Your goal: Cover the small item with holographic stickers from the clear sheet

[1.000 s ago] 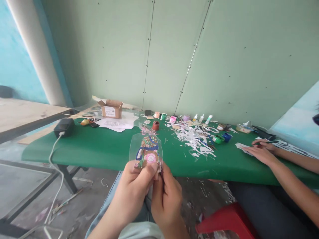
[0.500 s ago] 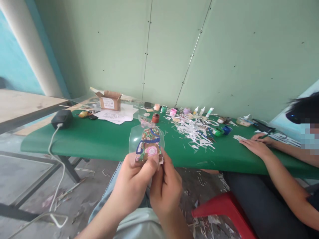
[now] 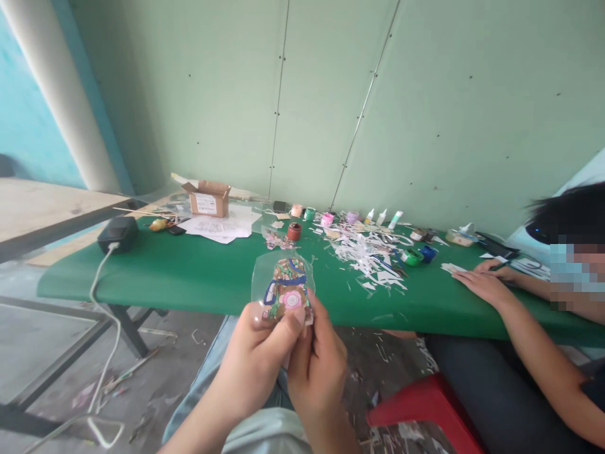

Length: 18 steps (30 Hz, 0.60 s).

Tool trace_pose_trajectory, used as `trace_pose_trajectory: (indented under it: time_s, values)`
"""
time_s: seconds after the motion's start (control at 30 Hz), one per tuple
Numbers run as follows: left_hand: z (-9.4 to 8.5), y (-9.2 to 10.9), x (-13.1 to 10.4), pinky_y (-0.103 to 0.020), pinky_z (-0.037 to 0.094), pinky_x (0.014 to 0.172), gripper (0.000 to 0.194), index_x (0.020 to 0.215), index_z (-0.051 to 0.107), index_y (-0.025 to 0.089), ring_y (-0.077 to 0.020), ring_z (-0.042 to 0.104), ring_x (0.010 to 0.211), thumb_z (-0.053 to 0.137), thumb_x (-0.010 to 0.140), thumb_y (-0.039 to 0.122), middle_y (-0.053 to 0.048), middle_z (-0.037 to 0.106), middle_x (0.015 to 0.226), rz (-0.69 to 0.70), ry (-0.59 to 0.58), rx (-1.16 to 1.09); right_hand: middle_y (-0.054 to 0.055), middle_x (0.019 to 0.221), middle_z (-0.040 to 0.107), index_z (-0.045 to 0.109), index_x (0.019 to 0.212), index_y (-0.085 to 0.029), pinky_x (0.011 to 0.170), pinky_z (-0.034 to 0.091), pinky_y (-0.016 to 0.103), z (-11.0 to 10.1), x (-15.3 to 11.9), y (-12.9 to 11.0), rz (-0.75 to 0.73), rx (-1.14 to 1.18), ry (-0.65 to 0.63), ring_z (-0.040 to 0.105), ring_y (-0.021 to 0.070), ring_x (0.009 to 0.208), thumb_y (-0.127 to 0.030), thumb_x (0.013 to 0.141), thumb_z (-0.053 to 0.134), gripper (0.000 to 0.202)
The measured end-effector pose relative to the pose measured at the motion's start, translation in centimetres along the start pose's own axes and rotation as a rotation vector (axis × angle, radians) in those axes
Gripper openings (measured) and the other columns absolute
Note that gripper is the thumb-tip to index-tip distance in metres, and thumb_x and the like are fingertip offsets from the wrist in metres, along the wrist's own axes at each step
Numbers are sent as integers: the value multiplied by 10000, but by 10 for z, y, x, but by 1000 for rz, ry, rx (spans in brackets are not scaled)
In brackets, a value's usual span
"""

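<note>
The patterned cutout (image 3: 289,290), with its pink flower and blue bands, is held upright above the near edge of the green surface (image 3: 189,284). Its colouring looks finished across the visible face, while the clear film (image 3: 261,277) around it runs well past the outline at the top and left, so that margin is untrimmed; the back cannot be seen. The left fingers (image 3: 289,328) are closed on its lower edge, thumb across the front just below the flower; the right fingers (image 3: 322,315) are pinched together at the lower right corner. Just beyond lies another patterned piece (image 3: 278,239), near a red-brown paint jar (image 3: 293,232). White paper scraps (image 3: 373,255) lie to the right, printed sheets (image 3: 217,228) and a cardboard box (image 3: 208,200) to the left.
</note>
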<state>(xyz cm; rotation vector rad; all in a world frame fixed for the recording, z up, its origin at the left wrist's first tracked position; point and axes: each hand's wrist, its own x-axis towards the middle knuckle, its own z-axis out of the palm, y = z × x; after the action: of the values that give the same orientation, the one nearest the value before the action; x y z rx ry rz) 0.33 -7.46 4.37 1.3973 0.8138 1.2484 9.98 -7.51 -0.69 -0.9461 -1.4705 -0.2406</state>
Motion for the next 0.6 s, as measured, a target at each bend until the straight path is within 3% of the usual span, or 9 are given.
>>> trace_pose_trajectory:
  time_s: [0.23, 0.6]
  values:
    - [3, -6, -3, -224, 218, 441, 585, 535, 430, 181, -67, 286, 457, 633, 808, 658, 45, 354, 462, -68, -52, -63, 137, 1102, 783, 570, 1380, -160, 789, 622, 232, -1, 1, 7, -35, -37, 29, 781, 201, 941, -215, 1029, 399, 395]
    - [2, -3, 1, -228, 228, 439, 638, 477, 411, 189, -60, 288, 404, 628, 776, 709, 43, 350, 393, -133, -92, -43, 134, 1067, 784, 561, 1382, -182, 744, 627, 271, 2, -3, 13, -21, -34, 31, 782, 226, 904, -235, 1025, 381, 404]
